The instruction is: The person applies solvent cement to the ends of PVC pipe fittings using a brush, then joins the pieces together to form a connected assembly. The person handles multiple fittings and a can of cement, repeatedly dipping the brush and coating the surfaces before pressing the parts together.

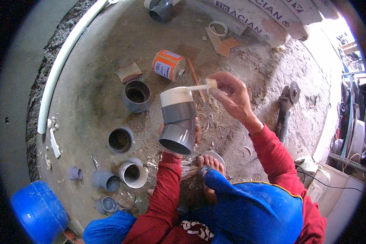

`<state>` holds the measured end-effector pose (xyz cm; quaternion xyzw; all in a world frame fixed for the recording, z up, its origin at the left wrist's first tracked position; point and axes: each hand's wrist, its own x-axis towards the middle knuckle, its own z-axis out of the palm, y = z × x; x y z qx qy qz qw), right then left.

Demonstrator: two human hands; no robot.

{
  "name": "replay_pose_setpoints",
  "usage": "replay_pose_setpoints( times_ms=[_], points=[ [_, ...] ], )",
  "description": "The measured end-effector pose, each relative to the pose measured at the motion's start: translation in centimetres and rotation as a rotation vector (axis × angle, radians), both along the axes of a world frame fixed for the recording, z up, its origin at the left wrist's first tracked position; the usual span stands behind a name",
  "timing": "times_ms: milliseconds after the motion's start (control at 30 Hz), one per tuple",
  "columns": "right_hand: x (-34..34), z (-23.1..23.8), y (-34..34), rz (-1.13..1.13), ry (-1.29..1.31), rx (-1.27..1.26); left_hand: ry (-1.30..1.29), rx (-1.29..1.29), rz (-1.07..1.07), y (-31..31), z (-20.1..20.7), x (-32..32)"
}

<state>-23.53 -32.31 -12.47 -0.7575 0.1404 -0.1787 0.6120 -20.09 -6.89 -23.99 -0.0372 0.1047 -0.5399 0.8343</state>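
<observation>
Fingers of the right hand [231, 94] pinch the wider, yellowish end of a slim white stick [198, 87], whose other end reaches left to the upper edge of a pipe fitting [180, 112]; whether its tip touches the fitting is hard to tell. The left hand [197, 132] grips this fitting from behind and below, fingertips showing along both sides while the palm is mostly hidden. The fitting is held up above the ground in the middle of the view, in front of the person; it is a bent grey piece with a white collar [176, 96] at the top and its dark open mouth facing down toward the person. Beyond it an orange and white can [168, 65] lies on its side, its narrow neck pointing to the lower right. Just left of the fitting, a grey pipe socket [136, 96] stands near a scrap of cardboard [128, 72], with another grey socket [120, 140] and a white-rimmed one [139, 182] nearer the person. A small grey elbow [101, 179] lies beside the white-rimmed piece. A blue barrel [40, 211] sits at the lower left, and a long white pipe [61, 73] runs along the left side. On the right, an angle grinder [286, 107] lies on the dusty ground, well apart from the right hand. A bare foot [211, 162] shows below the fitting.
</observation>
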Motion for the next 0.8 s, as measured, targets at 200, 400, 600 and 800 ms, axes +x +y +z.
replay_pose_setpoints(
  times_ms=[200, 400, 600, 800],
  points=[
    [0.3, -0.8, -0.2, -0.031, 0.106, 0.018, 0.148, -0.132, -0.103, 0.5, -1.2, -0.2],
    [-0.1, -2.3, 0.8, 0.092, 0.002, 0.141, 0.161, -0.303, -0.039, -0.1, -1.5, -0.8],
    [-0.1, -3.5, 0.3, 0.053, 0.023, 0.295, 0.202, -0.549, -0.064, -1.1, -0.8, -0.7],
    [0.4, -4.5, 0.7, 0.066, 0.146, 0.343, 0.236, -0.609, -0.063, -1.0, -0.8, -1.1]
  ],
)
